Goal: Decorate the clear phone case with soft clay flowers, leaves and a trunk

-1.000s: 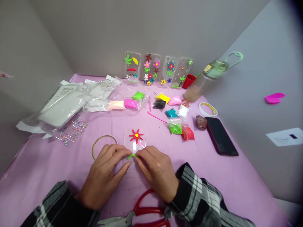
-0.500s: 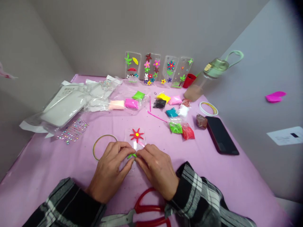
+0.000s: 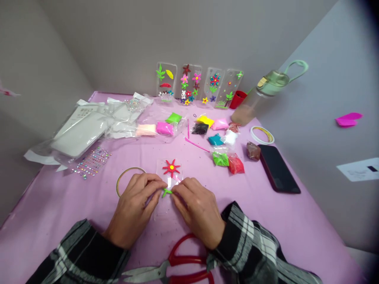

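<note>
A clear phone case [image 3: 162, 211] lies flat in front of me, with a red clay flower [image 3: 171, 168] with a yellow centre near its top. Below the flower sits a small branching piece of green clay [image 3: 166, 192]. My left hand [image 3: 136, 207] is curled, its thumb and index fingertips at the clay's left side. On the other side, my right hand [image 3: 199, 207] pinches the clay's right end with closed fingers. A pink strip [image 3: 177, 178] shows between the flower and my right hand. Red-handled scissors [image 3: 185, 260] lie below my hands, partly under the right sleeve.
Roll of tape [image 3: 121, 179] lies beside my left hand. Bagged coloured clay [image 3: 220, 159] is spread behind; decorated cases [image 3: 191, 85] lean on the back wall. Packaged cases [image 3: 79, 132] and a rhinestone sheet [image 3: 93, 161] are left; a phone [image 3: 280, 169] and bottle [image 3: 256, 100] are right.
My fingertips have drawn slightly apart, showing more of the green clay between them. The left hand has moved a little up and left. The view has shifted slightly.
</note>
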The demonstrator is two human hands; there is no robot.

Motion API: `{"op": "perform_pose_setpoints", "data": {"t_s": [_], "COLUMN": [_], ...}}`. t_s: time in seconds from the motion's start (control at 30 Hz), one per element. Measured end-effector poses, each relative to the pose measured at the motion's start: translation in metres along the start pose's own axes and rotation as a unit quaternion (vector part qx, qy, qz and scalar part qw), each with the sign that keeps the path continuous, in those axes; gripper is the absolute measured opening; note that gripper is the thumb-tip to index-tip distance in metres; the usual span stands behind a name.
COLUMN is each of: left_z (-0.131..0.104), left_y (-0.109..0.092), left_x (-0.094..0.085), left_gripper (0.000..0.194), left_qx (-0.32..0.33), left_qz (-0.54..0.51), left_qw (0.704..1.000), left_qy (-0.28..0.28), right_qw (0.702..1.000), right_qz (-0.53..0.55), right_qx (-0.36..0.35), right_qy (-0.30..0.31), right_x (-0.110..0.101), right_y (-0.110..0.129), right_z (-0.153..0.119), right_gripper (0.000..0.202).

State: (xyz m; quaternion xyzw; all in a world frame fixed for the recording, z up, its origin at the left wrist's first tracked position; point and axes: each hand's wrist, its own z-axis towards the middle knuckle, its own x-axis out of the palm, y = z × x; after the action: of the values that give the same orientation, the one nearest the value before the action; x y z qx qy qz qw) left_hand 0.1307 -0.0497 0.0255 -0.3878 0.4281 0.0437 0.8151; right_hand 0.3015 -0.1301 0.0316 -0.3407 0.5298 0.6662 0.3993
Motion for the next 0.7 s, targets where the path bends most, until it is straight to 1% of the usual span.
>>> {"op": "perform_pose_setpoints", "data": {"t_s": [0.23,0.5,0.7], "left_z": [0.0014,0.0036,0.0033], "left_y": [0.0015,-0.0010,-0.0013], "left_x": [0.0031,0.0025,0.0028], "left_gripper": [0.018,0.014,0.014], "left_qx": [-0.009,-0.020,-0.016], "left_qz": [0.011,0.013,0.013], "left_qw": [1.000,0.999,1.000], "left_qy": [0.028,0.029,0.023], "right_qw": [0.999,0.998,0.998], "right_qz": [-0.030,-0.059,-0.068], "right_qx": [-0.001,0.005,0.008], "right_qy": [0.011,0.014,0.011], "right_x": [0.0000,-0.0014,-0.0014], "right_y": [0.0010,0.0011,0.0029], "right_z": [0.0002,0.0002,0.0017], "right_gripper": [0.013,0.010,0.005]}}
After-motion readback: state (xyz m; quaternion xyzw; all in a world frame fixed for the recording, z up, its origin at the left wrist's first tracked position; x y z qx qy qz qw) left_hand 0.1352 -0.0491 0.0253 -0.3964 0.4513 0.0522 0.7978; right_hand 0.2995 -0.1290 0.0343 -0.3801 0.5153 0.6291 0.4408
